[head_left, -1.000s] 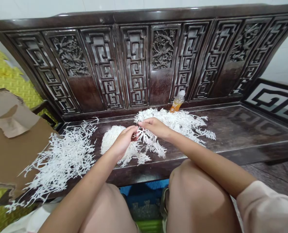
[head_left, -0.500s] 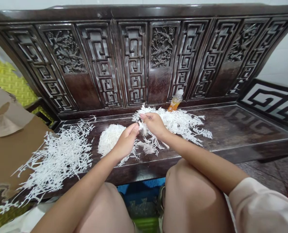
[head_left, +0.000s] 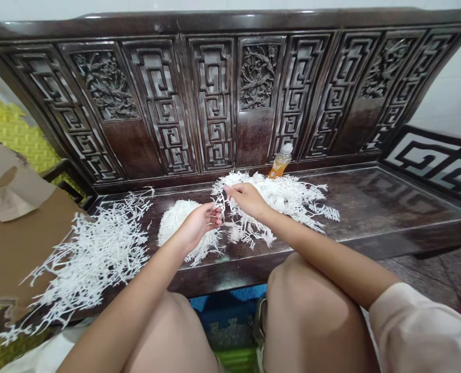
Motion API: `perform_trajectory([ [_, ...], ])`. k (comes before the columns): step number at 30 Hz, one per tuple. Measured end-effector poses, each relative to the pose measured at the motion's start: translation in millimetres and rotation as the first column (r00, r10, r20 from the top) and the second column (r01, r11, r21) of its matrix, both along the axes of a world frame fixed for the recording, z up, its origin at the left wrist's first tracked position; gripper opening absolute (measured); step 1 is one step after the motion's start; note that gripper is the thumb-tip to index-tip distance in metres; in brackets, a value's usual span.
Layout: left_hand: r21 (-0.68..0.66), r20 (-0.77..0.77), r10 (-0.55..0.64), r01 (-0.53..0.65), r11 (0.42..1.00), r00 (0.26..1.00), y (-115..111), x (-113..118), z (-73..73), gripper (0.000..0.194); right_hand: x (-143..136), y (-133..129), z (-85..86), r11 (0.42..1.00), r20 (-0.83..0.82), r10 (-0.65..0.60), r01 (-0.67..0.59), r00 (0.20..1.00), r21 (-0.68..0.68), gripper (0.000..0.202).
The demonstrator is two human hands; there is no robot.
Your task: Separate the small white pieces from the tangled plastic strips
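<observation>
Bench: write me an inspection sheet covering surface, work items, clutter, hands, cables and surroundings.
Surface: dark wooden seat, glossy.
Work items: white branching pieces in a left pile, a rounded middle pile and a right heap.
Clutter: bottle with orange contents, behind the right heap; torn cardboard at left.
Hands: right hand pinches a white sprig; left hand, partly curled, is at it, grip unclear.
Cables: nothing seen.
Surroundings: carved backrest, yellow mat, pale wall.
</observation>
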State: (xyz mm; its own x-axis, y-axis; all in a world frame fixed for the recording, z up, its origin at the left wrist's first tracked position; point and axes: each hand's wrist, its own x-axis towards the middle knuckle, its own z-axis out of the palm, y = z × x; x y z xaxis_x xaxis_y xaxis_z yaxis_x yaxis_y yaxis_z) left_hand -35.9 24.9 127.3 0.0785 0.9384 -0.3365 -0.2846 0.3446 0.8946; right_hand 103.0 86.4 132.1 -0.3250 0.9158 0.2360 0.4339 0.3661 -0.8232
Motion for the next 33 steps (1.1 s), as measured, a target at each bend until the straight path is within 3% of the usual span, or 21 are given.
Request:
perform_trajectory([
  [6,-0.038,0.101,0.087,-0.083,0.996,0.991,0,-1,-0.5,0.032,0,-3,3.1,0.999,-0.023,0.042,-0.043,0.999,-0.012,0.043],
  [12,-0.107,0.199,0.109,-0.089,0.99,0.974,5,0,-6.5,0.03,-3,-7,5.8,0.996,-0.055,0.085,-0.086,0.995,-0.03,0.042],
  [16,-0.228,0.303,0.115,-0.045,0.973,0.946,6,7,-7.6,0.028,-4,-5,2.8,0.994,-0.083,0.094,-0.098,0.992,-0.038,0.041],
  [20,-0.232,0.352,0.056,0.029,0.972,0.934,6,12,-6.6,0.036,-3,1,-3.9,0.999,-0.041,0.046,-0.047,0.998,-0.023,0.041],
  [23,-0.158,0.28,0.04,0.005,0.987,0.959,4,14,-5.2,0.045,0,6,-8.3,1.0,0.036,-0.006,0.006,0.999,-0.001,0.043],
  [28,0.001,0.017,-0.041,0.041,0.999,0.999,3,18,-12.1,0.042,2,8,-9.8,1.0,0.111,-0.003,0.0,0.994,0.025,0.043],
  [33,0.158,-0.118,0.015,0.004,0.987,0.993,4,21,-19.3,0.04,0,8,-10.9,0.999,0.106,0.002,-0.006,0.994,0.035,0.042],
])
